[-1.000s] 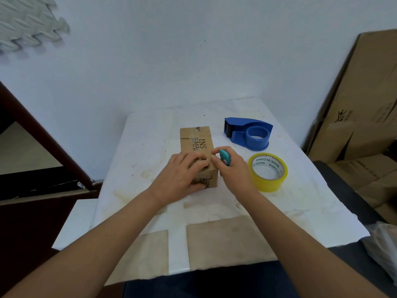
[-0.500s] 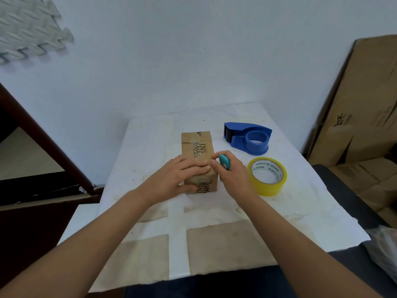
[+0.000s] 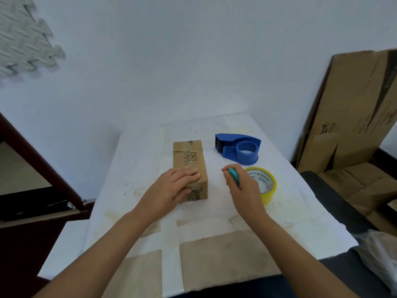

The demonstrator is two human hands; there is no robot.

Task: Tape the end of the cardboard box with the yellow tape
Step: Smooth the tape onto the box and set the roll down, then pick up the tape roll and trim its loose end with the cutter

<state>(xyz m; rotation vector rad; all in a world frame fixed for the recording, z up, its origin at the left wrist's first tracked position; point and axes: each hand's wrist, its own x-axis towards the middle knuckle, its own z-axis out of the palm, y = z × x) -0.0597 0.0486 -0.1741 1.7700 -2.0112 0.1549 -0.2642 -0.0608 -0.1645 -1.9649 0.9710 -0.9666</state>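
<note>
The box lies lengthwise on the white tabletop, its near end toward the person. The left hand rests flat on that near end, fingers together and extended across the top, thumb against the near face. The right hand is off the box, just beside its right side, fingers pinched on a small teal cutter. The tape lies flat just behind that hand, near the blue dispenser.
</note>
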